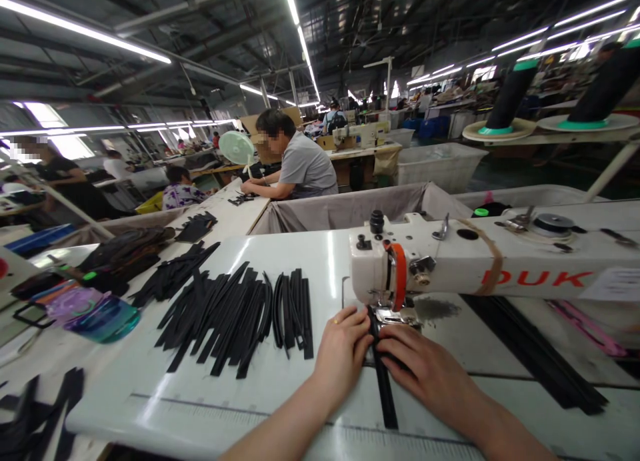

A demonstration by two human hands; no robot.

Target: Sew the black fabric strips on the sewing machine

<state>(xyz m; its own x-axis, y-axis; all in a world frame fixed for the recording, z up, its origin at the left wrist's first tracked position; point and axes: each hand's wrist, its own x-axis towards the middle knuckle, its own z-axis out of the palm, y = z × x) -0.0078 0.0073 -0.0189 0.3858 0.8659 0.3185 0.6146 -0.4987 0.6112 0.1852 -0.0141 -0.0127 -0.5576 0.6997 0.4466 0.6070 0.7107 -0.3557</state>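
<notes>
A large workshop is shown, lit by long ceiling strip lights, with rows of white tables. On the near table [210, 394] a white sewing machine [480, 264] is mounted; the red letters "DUK" are read on its arm, the rest of the word being hidden by a paper slip. A ruler scale is printed along the table's front edge.

A black strip [385, 391] is laid under the machine's foot and runs toward the front edge. It is pressed flat from both sides: the left hand [343, 351] is set on its left edge, the right hand [425, 368] on its right edge, fingertips close together at the foot. Neither hand is closed around anything. A ring is worn on the left hand.

To the left, a pile of black strips [240, 314] is spread, too many and too overlapped to be counted. Further left a tinted plastic item [97, 314] is placed. Two dark thread cones [510, 94] are held on the stand at upper right. Behind, a cloth-lined bin [345, 211] is placed, and a person in grey [300, 164] is seated beside a small fan [237, 148]. At least four other people are seen further off.
</notes>
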